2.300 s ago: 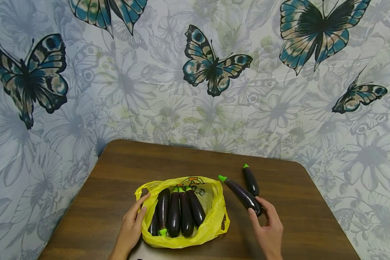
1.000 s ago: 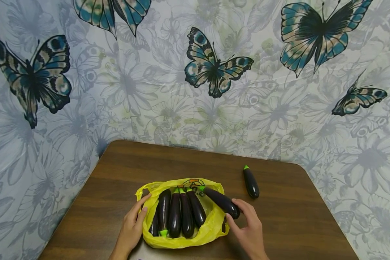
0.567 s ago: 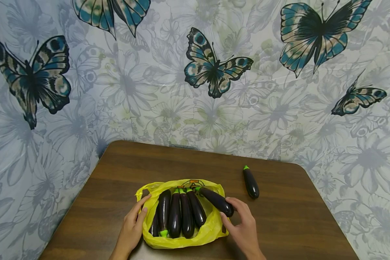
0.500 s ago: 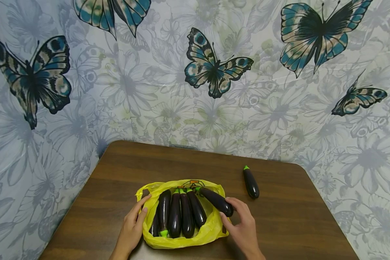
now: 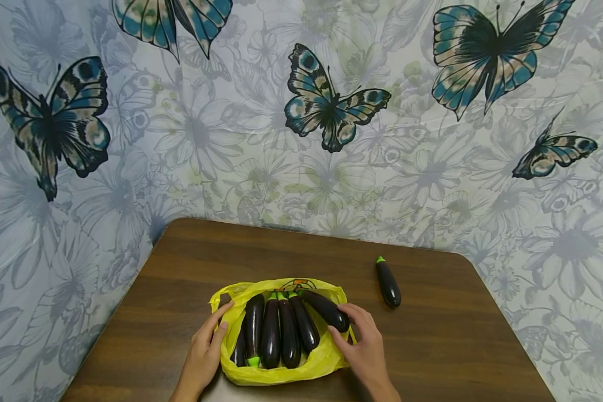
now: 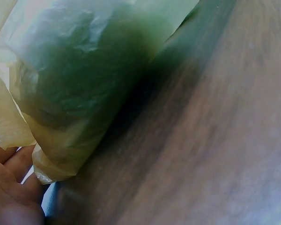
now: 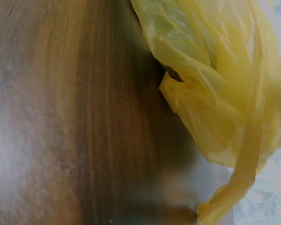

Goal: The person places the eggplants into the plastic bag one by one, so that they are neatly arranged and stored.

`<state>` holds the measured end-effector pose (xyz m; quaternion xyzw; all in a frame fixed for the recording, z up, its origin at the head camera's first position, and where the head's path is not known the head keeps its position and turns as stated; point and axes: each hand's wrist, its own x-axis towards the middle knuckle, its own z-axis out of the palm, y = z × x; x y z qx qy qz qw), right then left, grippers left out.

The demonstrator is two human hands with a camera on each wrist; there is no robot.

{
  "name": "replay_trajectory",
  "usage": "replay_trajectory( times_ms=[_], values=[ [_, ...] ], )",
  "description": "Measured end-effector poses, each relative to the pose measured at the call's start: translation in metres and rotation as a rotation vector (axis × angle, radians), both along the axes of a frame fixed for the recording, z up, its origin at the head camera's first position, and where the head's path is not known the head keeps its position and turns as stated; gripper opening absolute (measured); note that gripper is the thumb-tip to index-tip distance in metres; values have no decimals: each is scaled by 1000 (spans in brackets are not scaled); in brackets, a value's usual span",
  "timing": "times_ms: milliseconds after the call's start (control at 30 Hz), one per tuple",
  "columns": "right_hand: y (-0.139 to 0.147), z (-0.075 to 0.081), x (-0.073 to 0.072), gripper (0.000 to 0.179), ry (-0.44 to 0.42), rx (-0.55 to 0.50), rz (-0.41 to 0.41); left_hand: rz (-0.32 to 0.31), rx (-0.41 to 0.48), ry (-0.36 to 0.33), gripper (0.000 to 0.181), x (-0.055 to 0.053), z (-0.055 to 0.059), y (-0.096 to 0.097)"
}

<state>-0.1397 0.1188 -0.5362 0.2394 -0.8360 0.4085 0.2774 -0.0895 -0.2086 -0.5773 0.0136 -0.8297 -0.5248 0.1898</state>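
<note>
A yellow plastic bag sits with its mouth spread on the table, and several dark, glossy eggplants with green stems lie side by side in it. At its left rim my left hand holds the plastic between fingers and thumb; the left wrist view shows those fingers partly behind the bag. My right hand grips the blunt end of another eggplant, which slants over the right side of the bag's mouth. Its stem end is inside, by the other stems. In the right wrist view the bag hides most of that hand.
One more eggplant lies on the brown wooden table, right of the bag and beyond my right hand. A wall with a flower and butterfly print stands behind the table's far edge.
My right hand has carried the eggplant left from the table, over the bag's right rim and lower into its mouth. The left hand has stayed at the rim.
</note>
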Motion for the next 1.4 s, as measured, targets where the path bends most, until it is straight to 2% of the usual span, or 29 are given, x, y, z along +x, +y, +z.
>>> replay_trajectory(
  times_ms=[233, 700, 900, 1100, 1400],
  values=[
    [-5, -2, -1, 55, 1, 30, 9, 0, 3, 5, 38, -1, -1, 0],
    [-5, -3, 4, 45, -120, 71, 101, -3, 2, 8, 37, -2, -2, 0],
    [-4, -1, 6, 43, -127, 120, 140, -4, 2, 17, 38, -2, -2, 0],
    [1, 1, 7, 44, -107, 206, 96, -4, 7, 11, 37, -2, -2, 0],
    [8, -1, 7, 42, -178, 299, 45, -5, 5, 21, 37, -2, -3, 0]
  ],
)
